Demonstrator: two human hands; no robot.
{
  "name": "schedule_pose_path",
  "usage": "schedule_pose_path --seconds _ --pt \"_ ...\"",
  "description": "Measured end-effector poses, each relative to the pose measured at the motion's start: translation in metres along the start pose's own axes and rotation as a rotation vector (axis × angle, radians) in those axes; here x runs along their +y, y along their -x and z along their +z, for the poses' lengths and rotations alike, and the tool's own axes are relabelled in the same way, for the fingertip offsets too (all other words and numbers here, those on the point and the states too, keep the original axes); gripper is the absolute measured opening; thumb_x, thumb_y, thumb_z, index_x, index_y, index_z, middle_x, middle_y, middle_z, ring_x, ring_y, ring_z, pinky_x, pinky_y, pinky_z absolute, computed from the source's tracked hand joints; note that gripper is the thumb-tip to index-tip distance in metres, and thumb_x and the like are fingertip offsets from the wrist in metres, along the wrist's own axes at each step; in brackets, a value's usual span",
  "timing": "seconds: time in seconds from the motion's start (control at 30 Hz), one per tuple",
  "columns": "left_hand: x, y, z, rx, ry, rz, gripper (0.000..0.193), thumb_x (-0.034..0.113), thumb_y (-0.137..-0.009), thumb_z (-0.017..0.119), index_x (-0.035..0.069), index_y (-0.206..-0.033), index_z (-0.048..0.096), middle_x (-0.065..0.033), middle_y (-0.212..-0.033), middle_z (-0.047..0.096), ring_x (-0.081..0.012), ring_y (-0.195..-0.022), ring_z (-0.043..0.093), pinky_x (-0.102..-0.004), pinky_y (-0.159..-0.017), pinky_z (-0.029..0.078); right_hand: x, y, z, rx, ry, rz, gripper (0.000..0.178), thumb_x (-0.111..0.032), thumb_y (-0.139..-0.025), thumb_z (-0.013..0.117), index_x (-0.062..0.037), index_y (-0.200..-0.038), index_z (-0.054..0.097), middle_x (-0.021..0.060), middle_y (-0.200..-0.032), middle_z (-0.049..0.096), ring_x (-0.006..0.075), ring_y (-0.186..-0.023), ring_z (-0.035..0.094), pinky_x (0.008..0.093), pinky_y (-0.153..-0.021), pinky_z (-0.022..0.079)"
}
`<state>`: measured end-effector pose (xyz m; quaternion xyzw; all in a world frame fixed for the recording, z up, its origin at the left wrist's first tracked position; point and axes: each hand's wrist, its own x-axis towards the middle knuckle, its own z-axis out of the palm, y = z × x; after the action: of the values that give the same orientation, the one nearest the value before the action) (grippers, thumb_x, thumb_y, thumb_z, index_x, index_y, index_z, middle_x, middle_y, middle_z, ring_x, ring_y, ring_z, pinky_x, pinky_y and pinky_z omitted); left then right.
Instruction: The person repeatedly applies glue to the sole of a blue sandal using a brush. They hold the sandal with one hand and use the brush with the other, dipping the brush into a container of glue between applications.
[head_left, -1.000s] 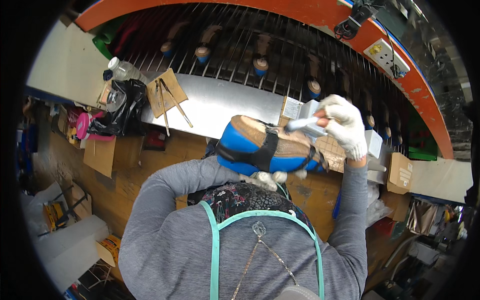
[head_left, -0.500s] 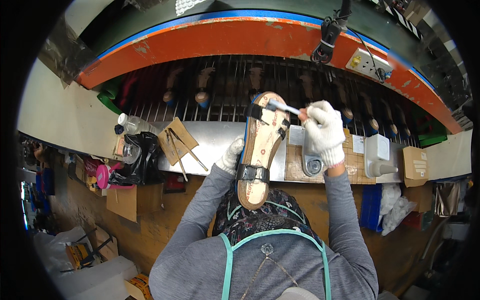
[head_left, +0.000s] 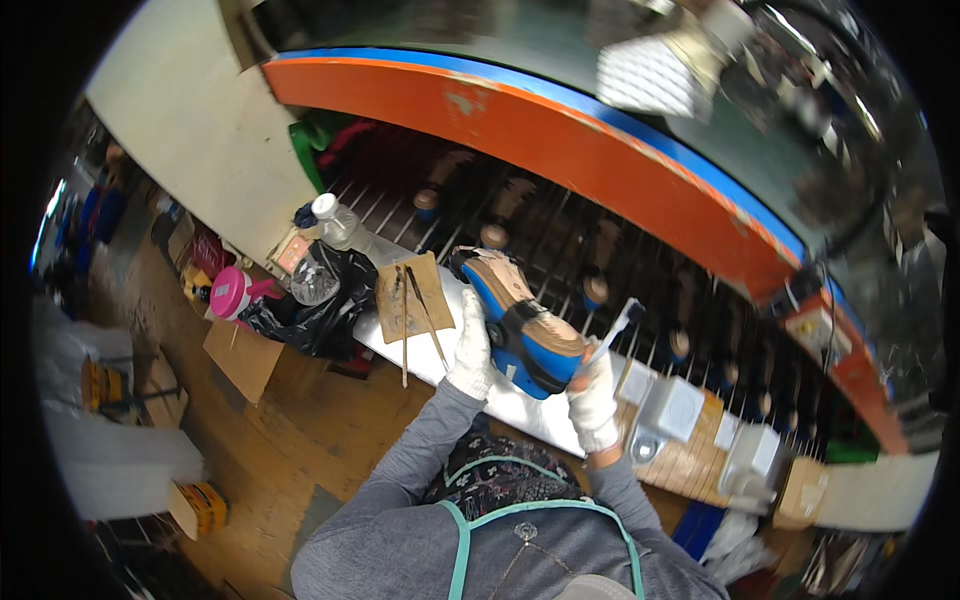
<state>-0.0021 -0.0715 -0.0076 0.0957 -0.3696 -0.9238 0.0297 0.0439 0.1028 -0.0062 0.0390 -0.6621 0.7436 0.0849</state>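
Note:
A sandal upper with dark straps and a tan insole sits on a blue shoe last [head_left: 508,367], tilted so that the last's blue side shows. My left hand [head_left: 472,352], in a white knit glove, grips it along its left side. My gloved right hand [head_left: 597,402] is closed around a white-handled brush [head_left: 622,325], which sticks up past the fingers with its head pointing away from me. Its bare fingertips lie at the near right end of the last, seemingly touching it.
Beyond the metal ledge, several lasts [head_left: 595,290] rest on a rack of rods under an orange-edged machine [head_left: 560,125]. Two thin sticks lie on a cardboard piece [head_left: 398,312] at left, beside a black plastic bag [head_left: 345,305] and clear bottle [head_left: 340,222]. White containers [head_left: 670,408] stand at right.
The view has swung round. The sandal on its last has tipped from sole-up, showing its blue side. The brush has lifted off the sole, and my right hand has moved to the last's near end.

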Motion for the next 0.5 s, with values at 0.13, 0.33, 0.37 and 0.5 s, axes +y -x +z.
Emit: schedule_pose_path --seconds 0.13,0.33,0.37,0.5 --pt "0.013 -0.051 -0.026 0.226 -0.255 0.195 0.061 0.051 -0.106 0.045 0.007 -0.149 0.043 -0.0094 -0.143 0.052 -0.0225 -0.125 0.054 -0.0364 -0.106 0.046 0.013 -0.049 0.034 -0.025 -0.292 0.133 0.078 -0.007 -0.076 0.086 -0.0003 -0.141 0.043 0.0101 -0.13 0.061 0.0216 -0.118 0.06 0.0349 -0.105 0.047" --pt "0.032 -0.065 -0.084 0.067 0.008 -0.061 0.073 0.055 -0.106 0.037 -0.002 -0.153 0.034 -0.0184 -0.136 0.056 -0.0222 -0.114 0.062 -0.0363 -0.102 0.048 0.043 -0.156 0.089 -0.007 -0.732 0.568 0.052 -0.018 -0.09 0.072 -0.0043 -0.136 0.053 0.0149 -0.127 0.065 0.0327 -0.111 0.066 0.0541 -0.098 0.055" --pt "0.034 -0.059 -0.09 0.087 -0.007 -0.136 0.068 0.051 -0.106 0.042 -0.002 -0.147 0.041 -0.0185 -0.131 0.059 -0.0233 -0.111 0.063 -0.0371 -0.101 0.048 0.052 -0.176 0.102 0.02 -0.642 0.57 0.054 -0.027 -0.091 0.072 -0.0052 -0.137 0.052 0.0143 -0.129 0.063 0.0359 -0.114 0.064 0.0606 -0.098 0.052" --pt "0.047 -0.022 -0.109 -0.17 -0.153 -0.293 0.045 0.035 -0.101 0.059 -0.004 -0.123 0.062 -0.0154 -0.114 0.068 -0.0244 -0.109 0.064 -0.0388 -0.101 0.048 0.112 -0.298 0.189 0.132 -0.706 0.658 0.053 -0.027 -0.093 0.07 -0.0071 -0.138 0.049 0.0173 -0.139 0.055 0.0372 -0.123 0.057 0.0578 -0.094 0.054"
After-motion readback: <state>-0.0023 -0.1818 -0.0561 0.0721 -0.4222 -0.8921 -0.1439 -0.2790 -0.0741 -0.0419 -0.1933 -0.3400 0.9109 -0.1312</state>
